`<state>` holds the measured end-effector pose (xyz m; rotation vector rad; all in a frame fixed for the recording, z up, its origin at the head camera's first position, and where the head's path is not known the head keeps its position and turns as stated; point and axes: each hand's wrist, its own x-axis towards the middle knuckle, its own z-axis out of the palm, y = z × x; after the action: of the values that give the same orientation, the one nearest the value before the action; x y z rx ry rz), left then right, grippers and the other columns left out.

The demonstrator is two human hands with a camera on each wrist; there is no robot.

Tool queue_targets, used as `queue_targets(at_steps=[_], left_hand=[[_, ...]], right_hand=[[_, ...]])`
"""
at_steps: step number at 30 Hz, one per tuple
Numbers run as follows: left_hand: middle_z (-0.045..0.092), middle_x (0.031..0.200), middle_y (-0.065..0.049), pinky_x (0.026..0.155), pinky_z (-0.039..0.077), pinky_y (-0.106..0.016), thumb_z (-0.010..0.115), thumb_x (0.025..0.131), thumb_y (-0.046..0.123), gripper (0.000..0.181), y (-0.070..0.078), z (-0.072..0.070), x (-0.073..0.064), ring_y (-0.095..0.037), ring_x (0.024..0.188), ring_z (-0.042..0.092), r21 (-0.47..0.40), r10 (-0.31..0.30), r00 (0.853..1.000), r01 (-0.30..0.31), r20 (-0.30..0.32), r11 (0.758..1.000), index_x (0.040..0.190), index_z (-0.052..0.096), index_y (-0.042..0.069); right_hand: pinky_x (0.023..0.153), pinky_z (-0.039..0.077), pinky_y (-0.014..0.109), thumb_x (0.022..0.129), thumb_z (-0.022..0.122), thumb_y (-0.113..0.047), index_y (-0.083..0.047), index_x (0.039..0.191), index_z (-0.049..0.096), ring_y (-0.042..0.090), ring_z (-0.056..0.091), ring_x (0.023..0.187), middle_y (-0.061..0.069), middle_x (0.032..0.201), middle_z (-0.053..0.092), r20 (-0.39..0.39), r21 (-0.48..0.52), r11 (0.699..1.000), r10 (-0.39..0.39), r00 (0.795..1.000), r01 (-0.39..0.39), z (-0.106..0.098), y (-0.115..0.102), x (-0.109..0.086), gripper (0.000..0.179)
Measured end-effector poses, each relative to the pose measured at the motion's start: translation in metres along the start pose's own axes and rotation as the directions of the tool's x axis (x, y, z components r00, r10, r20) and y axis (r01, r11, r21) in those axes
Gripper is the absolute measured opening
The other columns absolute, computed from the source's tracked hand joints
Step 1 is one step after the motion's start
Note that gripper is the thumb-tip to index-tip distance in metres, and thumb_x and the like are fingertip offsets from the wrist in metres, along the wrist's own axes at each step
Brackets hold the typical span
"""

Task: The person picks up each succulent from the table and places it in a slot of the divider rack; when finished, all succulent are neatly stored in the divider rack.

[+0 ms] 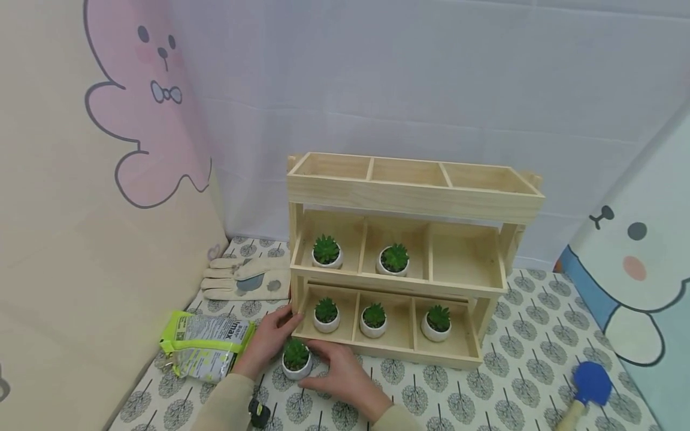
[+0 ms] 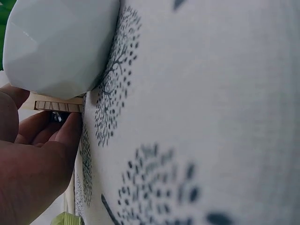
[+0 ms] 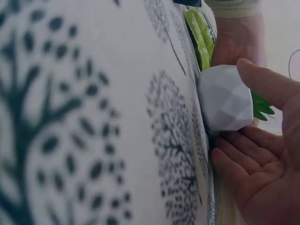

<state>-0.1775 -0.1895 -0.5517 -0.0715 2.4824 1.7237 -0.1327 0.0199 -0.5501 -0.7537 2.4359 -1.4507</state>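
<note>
A small succulent in a white faceted pot (image 1: 296,363) stands on the tree-print cloth, in front of the left end of a wooden tiered shelf (image 1: 415,197). My right hand (image 1: 345,374) holds this pot, thumb at its near side and fingers at its far side. In the right wrist view the thumb overlaps the edge of the white pot (image 3: 225,98). With my left hand (image 1: 268,341) I grip the shelf's lower left corner. The left wrist view shows the wood end (image 2: 58,105) between thumb and curled fingers, partly hidden by the pot.
Several potted succulents (image 1: 395,258) sit in the middle and bottom tiers; the top tier's compartments are bare. On the left lie a green-and-white bag (image 1: 210,344) and pale gloves (image 1: 250,278). A blue-bladed trowel (image 1: 592,383) rests at the right front.
</note>
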Motion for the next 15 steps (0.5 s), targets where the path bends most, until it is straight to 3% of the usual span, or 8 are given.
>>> queue_targets(at_steps=[9,15], left_hand=[[0.056,0.15,-0.018,0.117,0.039,-0.052,0.066,0.105,0.031,0.055,-0.001,0.0,0.001,-0.036,0.14,0.05,-0.021,0.009,1.0,-0.009,0.006,1.0,0.153,0.053,0.006],[0.056,0.15,-0.019,0.115,0.042,-0.052,0.066,0.106,0.03,0.055,-0.002,0.001,0.002,-0.036,0.139,0.051,-0.037,0.011,1.0,-0.011,0.006,0.999,0.153,0.053,0.005]], right_hand=[[0.113,0.045,0.033,0.079,0.094,-0.037,-0.014,0.142,0.065,0.013,0.056,0.133,-0.005,0.142,0.064,0.032,-0.1,0.995,-0.008,0.999,0.011,0.005,-0.004,0.009,0.073],[0.113,0.045,0.033,0.079,0.094,-0.037,-0.016,0.143,0.065,0.012,0.055,0.133,-0.007,0.142,0.063,0.043,-0.093,0.995,0.026,0.999,-0.022,0.007,-0.007,0.012,0.074]])
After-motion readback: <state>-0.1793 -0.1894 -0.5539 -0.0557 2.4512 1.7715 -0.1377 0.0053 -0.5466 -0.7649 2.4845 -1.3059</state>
